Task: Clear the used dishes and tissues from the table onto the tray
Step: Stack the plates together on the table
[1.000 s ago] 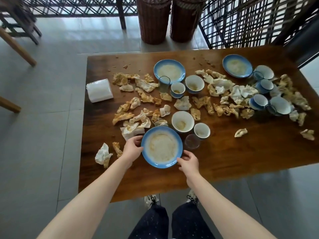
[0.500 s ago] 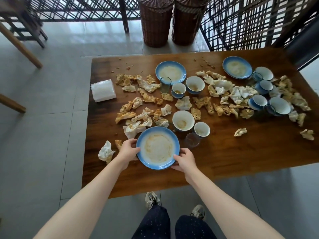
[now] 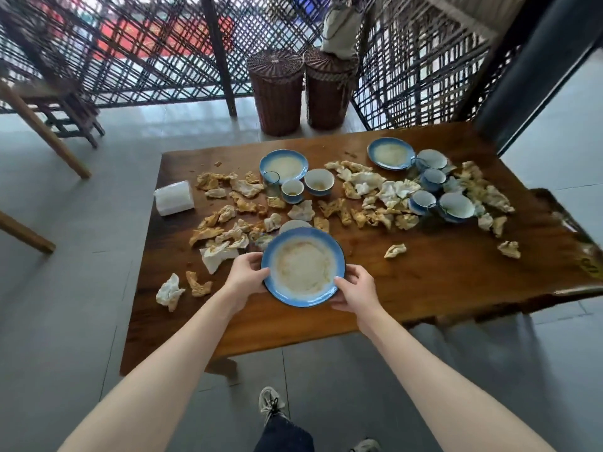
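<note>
Plate (image 3: 303,267), blue-rimmed, sits at the near middle of the surface (image 3: 424,282), held between both hands. Grip: left hand (image 3: 243,272) on the left rim, thumb over the lip, fingers curled under. The right hand (image 3: 355,290) is on the near-right rim, fingers curled round the edge. Plate seems raised slightly off the wood and hides part of a white bowl (image 3: 293,225) behind it; cannot be sure of the gap.

Handling, as judged: glazed ceramic, so stiff, fairly weighty and breakable. A pale greasy film with brown streaks covers the well, so the rim is likely slick. Opposite rims are the sound hold. Keep it level.

Other containers:
- far plate (image 3: 284,164), left of middle, has the same pale smear.
- glass (image 3: 271,182) stands just near of it; contents not clear.
- cup (image 3: 292,190) and far bowl (image 3: 319,181) stand side by side, each with brown dregs.
- right plate (image 3: 391,153) is smeared, with a huddle of blue cups (image 3: 430,181) touching beside it.

Tissues (image 3: 365,203), crumpled and stained, lie scattered across the middle and far right, light and soft. Tissue pack (image 3: 174,198) lies at the far left edge.

Tray (image 3: 561,216), if that is the dark rimmed piece at the right end, is well apart from the plate.
</note>
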### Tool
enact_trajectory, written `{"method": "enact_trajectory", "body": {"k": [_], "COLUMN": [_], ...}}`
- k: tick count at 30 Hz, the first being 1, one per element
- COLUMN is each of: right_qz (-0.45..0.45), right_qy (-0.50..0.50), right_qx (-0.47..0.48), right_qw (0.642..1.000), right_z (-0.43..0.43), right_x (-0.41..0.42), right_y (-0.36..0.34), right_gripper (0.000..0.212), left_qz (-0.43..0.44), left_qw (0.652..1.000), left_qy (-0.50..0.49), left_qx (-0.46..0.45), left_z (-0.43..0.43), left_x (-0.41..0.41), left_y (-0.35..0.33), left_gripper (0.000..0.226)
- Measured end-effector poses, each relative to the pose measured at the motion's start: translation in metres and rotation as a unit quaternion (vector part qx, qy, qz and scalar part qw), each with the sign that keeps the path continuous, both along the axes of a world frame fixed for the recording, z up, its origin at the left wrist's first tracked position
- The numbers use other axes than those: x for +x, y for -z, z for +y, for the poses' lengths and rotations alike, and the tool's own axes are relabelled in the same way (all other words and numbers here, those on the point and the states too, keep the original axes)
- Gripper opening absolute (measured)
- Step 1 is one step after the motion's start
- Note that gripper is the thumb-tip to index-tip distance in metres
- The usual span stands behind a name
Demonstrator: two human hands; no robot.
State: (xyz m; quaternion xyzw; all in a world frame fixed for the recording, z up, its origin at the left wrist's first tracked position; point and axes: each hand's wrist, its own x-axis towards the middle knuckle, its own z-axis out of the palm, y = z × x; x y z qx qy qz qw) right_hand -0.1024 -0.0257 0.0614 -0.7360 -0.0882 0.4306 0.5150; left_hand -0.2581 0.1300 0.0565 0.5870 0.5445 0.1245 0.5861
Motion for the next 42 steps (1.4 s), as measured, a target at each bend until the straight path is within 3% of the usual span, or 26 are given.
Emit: {"method": "enact_trajectory", "body": {"k": [12, 17, 22, 38, 42], "right_qz": [-0.036, -0.055, -0.059, -0.077, -0.061], "right_qy": [0.183, 0.269, 0.334, 0.448, 0.500], "right_qx": [0.029, 0.026, 0.012, 0.003, 0.000], "right_qw": [0.982, 0.961, 0.941, 0.891, 0.864], "right_z": [-0.185, -0.251, -0.300, -0.340, -0.356], "right_x": [0.117, 0.155, 0.191, 0.417, 0.449], "right_y": [-0.012, -0.015, -0.012, -0.033, -0.028], "right_gripper": [0.028, 0.029, 0.015, 0.029, 0.025], "left_qz": [-0.070, -0.069, -0.042, -0.079, -0.077], "left_qw": [0.988, 0.975, 0.959, 0.938, 0.917], "left_qy": [0.138, 0.211, 0.279, 0.335, 0.391], "left_qx": [-0.011, 0.003, -0.003, -0.040, -0.032], "left_z": [-0.153, -0.214, -0.257, -0.297, -0.313], "left_x": [0.169, 0.234, 0.298, 0.565, 0.616], "left_y": [0.000, -0.007, -0.014, -0.035, -0.038], "left_gripper": [0.033, 0.030, 0.027, 0.028, 0.030]}}
